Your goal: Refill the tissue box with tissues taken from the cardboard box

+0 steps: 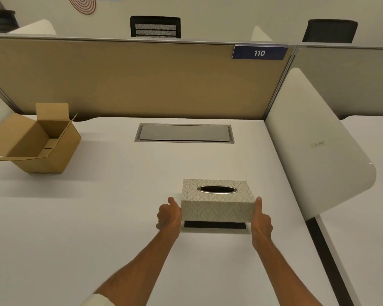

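Tissue box point(217, 202), slot dark, lid gripped by left hand point(168, 214) and right hand point(261, 217); cardboard box point(34, 140) at ten o'clock looks empty; refill unconfirmed

A big white desk point(102, 217) holds everything. An open cardboard box point(37, 143) sits on it, far off to the left of the left hand point(168, 214), with its flaps up. A flat black base point(215, 225) lies on the desk between the left hand and the right hand point(261, 218), just under the patterned tissue box cover point(217, 202) they grip. A grey metal cable lid point(184, 133) is set into the desk, farther away than both hands.
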Action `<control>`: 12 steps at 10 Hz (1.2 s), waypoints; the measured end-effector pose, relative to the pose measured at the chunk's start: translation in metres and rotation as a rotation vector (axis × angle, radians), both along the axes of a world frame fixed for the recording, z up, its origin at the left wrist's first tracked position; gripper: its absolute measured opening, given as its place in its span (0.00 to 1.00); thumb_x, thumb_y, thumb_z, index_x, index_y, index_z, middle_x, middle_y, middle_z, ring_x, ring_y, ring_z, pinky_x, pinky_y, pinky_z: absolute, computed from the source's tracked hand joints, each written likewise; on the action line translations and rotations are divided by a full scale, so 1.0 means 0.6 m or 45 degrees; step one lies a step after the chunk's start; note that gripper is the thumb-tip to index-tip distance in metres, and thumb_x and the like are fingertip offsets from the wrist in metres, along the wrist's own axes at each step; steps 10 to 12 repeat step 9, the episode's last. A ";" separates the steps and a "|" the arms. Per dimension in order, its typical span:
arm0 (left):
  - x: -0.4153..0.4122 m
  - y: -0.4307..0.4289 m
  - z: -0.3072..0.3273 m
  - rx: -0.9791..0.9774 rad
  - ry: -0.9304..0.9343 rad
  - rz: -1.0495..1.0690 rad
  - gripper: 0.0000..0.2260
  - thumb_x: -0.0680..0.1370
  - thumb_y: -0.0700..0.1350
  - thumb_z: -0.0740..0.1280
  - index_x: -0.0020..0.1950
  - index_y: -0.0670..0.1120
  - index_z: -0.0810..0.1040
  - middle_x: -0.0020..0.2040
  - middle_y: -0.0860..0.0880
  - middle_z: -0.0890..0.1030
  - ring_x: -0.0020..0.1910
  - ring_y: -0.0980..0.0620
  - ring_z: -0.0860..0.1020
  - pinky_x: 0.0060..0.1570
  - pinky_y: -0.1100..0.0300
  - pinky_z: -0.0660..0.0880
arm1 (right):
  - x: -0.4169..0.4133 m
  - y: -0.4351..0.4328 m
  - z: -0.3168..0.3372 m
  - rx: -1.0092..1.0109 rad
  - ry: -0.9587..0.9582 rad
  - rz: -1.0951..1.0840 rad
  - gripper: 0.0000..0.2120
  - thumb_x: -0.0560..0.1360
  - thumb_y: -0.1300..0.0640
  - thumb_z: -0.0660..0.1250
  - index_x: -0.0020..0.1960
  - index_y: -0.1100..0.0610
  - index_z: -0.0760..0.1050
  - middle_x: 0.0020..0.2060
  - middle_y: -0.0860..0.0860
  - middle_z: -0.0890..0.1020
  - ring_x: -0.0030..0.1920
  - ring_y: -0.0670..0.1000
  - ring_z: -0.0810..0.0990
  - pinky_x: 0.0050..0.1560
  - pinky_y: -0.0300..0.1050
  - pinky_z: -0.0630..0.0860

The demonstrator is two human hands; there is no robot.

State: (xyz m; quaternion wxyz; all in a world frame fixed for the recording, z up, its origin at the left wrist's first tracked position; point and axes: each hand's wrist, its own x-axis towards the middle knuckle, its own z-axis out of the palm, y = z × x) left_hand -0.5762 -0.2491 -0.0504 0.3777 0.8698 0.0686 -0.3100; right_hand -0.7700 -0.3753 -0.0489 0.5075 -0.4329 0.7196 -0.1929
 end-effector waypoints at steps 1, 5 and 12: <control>-0.010 0.008 -0.005 0.127 -0.023 -0.110 0.26 0.81 0.57 0.49 0.55 0.37 0.76 0.54 0.39 0.81 0.53 0.39 0.77 0.63 0.45 0.70 | -0.006 0.010 -0.004 0.047 0.023 -0.002 0.41 0.74 0.31 0.50 0.62 0.67 0.71 0.56 0.64 0.77 0.55 0.63 0.75 0.59 0.57 0.72; -0.035 0.020 -0.006 0.090 -0.043 -0.243 0.33 0.80 0.63 0.48 0.55 0.36 0.76 0.55 0.37 0.81 0.53 0.39 0.79 0.57 0.46 0.78 | -0.006 0.037 -0.006 0.086 0.109 0.093 0.36 0.78 0.36 0.48 0.62 0.69 0.71 0.60 0.66 0.76 0.59 0.65 0.75 0.60 0.57 0.72; -0.006 0.030 -0.008 0.154 -0.184 -0.435 0.34 0.79 0.65 0.46 0.53 0.38 0.79 0.53 0.40 0.82 0.53 0.41 0.80 0.60 0.47 0.75 | -0.008 0.024 -0.008 -0.069 0.269 0.141 0.36 0.78 0.37 0.45 0.63 0.66 0.72 0.61 0.65 0.76 0.62 0.65 0.74 0.64 0.60 0.70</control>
